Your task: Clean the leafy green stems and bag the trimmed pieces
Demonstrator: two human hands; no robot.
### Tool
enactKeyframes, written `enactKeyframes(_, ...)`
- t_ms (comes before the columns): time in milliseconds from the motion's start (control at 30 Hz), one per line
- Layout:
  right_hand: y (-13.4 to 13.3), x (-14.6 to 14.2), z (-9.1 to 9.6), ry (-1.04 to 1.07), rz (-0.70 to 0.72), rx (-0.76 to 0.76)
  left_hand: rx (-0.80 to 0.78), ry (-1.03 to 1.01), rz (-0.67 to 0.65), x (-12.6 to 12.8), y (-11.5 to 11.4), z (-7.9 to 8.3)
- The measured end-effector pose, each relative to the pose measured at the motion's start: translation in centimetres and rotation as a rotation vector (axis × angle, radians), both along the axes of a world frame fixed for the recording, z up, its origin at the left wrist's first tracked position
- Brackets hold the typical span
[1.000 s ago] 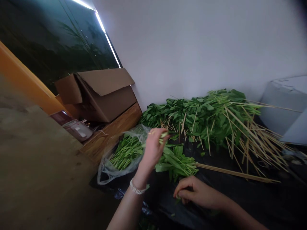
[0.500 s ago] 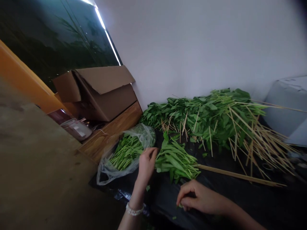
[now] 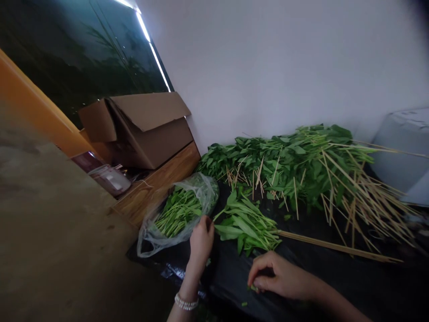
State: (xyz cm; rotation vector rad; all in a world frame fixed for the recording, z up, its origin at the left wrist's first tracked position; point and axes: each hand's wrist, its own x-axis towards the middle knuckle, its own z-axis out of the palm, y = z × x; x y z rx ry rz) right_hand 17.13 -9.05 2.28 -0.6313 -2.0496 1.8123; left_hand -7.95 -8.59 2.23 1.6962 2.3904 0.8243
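My left hand point(image 3: 202, 241), with a beaded bracelet at the wrist, is closed in a pinch at the lower end of a leafy green stem point(image 3: 225, 209). The stem's leaves lie over a bunch of leafy greens point(image 3: 250, 223) on the black plastic sheet point(image 3: 231, 268). Just left of this hand is a clear plastic bag point(image 3: 150, 243) holding more greens point(image 3: 179, 210). In front of the bunch, my right hand point(image 3: 278, 275) has its thumb and fingertips pressed together on a small green piece point(image 3: 254, 288), mostly hidden by the fingers.
A long heap of leafy greens point(image 3: 268, 156) lies along the white wall point(image 3: 268, 67). Thin bamboo sticks point(image 3: 372, 201) spread over its right end, and several more point(image 3: 335, 245) lie beside the bunch. An open cardboard box point(image 3: 161, 143) stands at left, a grey box point(image 3: 398, 152) at right.
My left hand has drawn back from the bunch toward me, pulling the stem's end with it. My right hand stays nearly in place, still pinching the small green piece.
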Motion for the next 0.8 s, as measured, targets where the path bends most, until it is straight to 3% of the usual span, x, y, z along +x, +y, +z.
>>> enactKeyframes(100, -0.2, -0.1, -0.1, -0.006, 0.015, 0.094, 0.382, -0.149, 0.011, -0.5, 0.3, 1.5)
enactKeyframes(233, -0.5, -0.2, -0.3, 0.063, 0.038, 0.167, 0.782, -0.241, 0.061, -0.4, 0.0, 4.9)
enactKeyframes(367, -0.2, -0.5, -0.8, 0.112, -0.068, 0.145, 0.965, -0.007, -0.017, 1.6, -1.3, 7.4)
enactKeyframes(467, 0.4, -0.6, -1.5, 0.105, -0.380, 0.184, 0.944, 0.167, -0.226, 4.4, -2.5, 7.0)
enactKeyframes(567, 1.1, -0.3, -2.1, 0.114, -0.656, 0.377, 0.816, 0.159, -0.480, 7.4, -3.2, 4.9)
enactKeyframes(700, 1.8, 0.4, -2.4, 0.182, -0.730, 0.646, 0.688, 0.108, -0.721, 10.7, -3.7, 2.6)
enactKeyframes(800, 2.2, 1.1, -1.8, 0.235, -0.744, 0.664, 0.592, 0.066, -0.808, 11.8, -4.0, 2.2)
